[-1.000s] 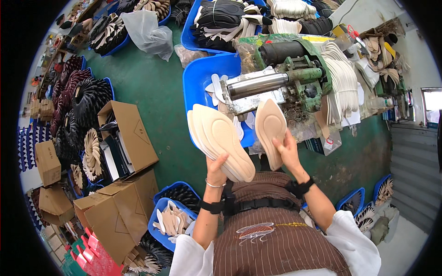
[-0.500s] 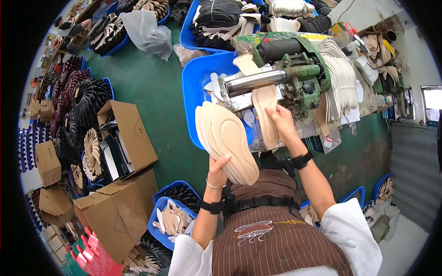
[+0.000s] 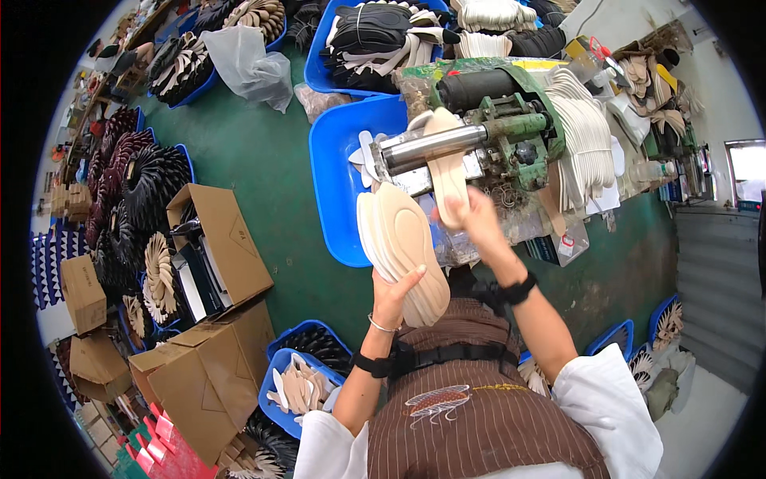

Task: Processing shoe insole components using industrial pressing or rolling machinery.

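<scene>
A fanned stack of beige insoles is gripped in my left hand, thumb lying on top. My right hand, smeared by motion, is closed on the near end of a single beige insole. That insole lies at the shiny metal roller of a green machine, and beige material shows on both sides of the roller. Whether it is one piece right through, I cannot tell. White offcuts lie in the blue bin under the roller's left end.
Right of the machine stands a tied stack of white insoles on the worktable. Behind is a blue bin of black and white insoles. Cardboard boxes stand at left. Nearer me sits a blue bin of beige pieces.
The insole in my right hand has moved away from me, up to the roller. My left hand has shifted slightly right and closer to the machine with its stack.
</scene>
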Demonstrator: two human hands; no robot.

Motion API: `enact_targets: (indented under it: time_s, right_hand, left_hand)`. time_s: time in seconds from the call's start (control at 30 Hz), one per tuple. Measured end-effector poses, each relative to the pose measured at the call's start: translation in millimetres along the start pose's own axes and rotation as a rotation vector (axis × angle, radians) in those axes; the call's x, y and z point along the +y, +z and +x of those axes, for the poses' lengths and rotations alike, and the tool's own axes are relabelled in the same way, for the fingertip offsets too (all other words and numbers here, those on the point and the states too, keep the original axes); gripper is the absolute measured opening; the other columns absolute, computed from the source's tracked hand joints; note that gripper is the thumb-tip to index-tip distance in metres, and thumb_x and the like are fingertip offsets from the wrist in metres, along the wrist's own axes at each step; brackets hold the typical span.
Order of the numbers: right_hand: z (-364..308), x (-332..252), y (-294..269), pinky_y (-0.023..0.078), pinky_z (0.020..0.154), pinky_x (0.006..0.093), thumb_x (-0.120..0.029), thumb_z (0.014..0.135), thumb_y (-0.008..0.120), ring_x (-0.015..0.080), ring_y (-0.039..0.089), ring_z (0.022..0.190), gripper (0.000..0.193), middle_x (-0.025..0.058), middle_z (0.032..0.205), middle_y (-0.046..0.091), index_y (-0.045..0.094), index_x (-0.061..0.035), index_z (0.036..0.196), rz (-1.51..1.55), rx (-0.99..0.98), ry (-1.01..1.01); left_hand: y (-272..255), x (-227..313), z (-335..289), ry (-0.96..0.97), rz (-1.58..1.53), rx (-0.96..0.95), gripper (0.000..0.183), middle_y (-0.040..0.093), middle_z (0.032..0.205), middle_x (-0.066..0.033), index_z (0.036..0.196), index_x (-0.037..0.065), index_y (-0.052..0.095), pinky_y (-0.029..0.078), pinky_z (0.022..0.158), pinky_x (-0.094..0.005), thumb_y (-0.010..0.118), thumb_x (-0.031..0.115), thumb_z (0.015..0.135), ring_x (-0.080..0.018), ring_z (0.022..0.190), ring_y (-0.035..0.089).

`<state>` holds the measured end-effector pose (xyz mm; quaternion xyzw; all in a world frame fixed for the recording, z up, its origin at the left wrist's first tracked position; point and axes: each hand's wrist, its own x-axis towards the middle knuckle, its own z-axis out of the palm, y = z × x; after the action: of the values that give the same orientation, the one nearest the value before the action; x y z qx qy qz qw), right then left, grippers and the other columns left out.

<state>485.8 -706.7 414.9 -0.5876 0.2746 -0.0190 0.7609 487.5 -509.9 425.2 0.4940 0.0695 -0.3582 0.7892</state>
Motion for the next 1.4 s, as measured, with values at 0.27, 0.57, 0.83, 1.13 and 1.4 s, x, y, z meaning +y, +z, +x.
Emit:
enact_targets:
  time_s: [0.27,0.57,0.83,1.13,1.4]
  right_hand:
    - [3,41,-41,0.043,0.057,0.0229,-0.011,0.089,0.059,0.0059,0.050,0.062,0.010,-0.0013,0.070,0.057,0.059,-0.0017,0.087,-0.211,0.247,0.007]
    - [-47,45,-7,0.048,0.068,0.0247,-0.007,0.084,0.066,0.0071,0.057,0.074,0.010,0.0017,0.082,0.064,0.057,-0.0032,0.088,-0.124,0.039,0.149]
    - [-19,8,11,0.048,0.061,0.0241,-0.006,0.085,0.065,0.0085,0.060,0.070,0.014,0.0053,0.082,0.066,0.060,-0.0006,0.097,0.001,-0.007,0.106]
    - [16,18,-32,0.042,0.054,0.0219,-0.014,0.088,0.063,0.0051,0.052,0.061,0.013,0.0000,0.074,0.061,0.059,-0.0021,0.091,-0.089,0.214,-0.021]
    - [-22,32,-22,0.043,0.053,0.0208,-0.012,0.088,0.062,0.0059,0.055,0.061,0.011,0.0009,0.076,0.064,0.058,-0.0027,0.094,-0.034,0.241,0.080]
  left_hand:
    - [6,-16,4,0.028,0.081,0.088,0.056,0.058,0.115,-0.0090,0.124,-0.003,0.047,0.045,0.091,-0.0315,0.074,0.006,0.075,-0.0172,0.103,0.056]
    - [3,-24,7,0.125,0.116,0.131,0.053,0.056,0.115,-0.0085,0.127,-0.002,0.044,0.043,0.092,-0.0320,0.068,0.010,0.082,-0.0170,0.103,0.054]
    - [1,-20,6,0.049,-0.082,0.094,0.051,0.056,0.117,-0.0096,0.127,-0.002,0.045,0.044,0.089,-0.0308,0.068,0.011,0.083,-0.0160,0.101,0.056]
    - [3,-23,9,-0.025,-0.291,0.021,0.040,0.059,0.116,-0.0083,0.124,-0.003,0.049,0.046,0.087,-0.0312,0.062,0.015,0.090,-0.0141,0.100,0.057]
    - [2,-29,7,0.101,0.260,0.066,0.045,0.057,0.121,-0.0125,0.131,-0.002,0.042,0.047,0.092,-0.0371,0.048,0.028,0.098,-0.0210,0.107,0.058]
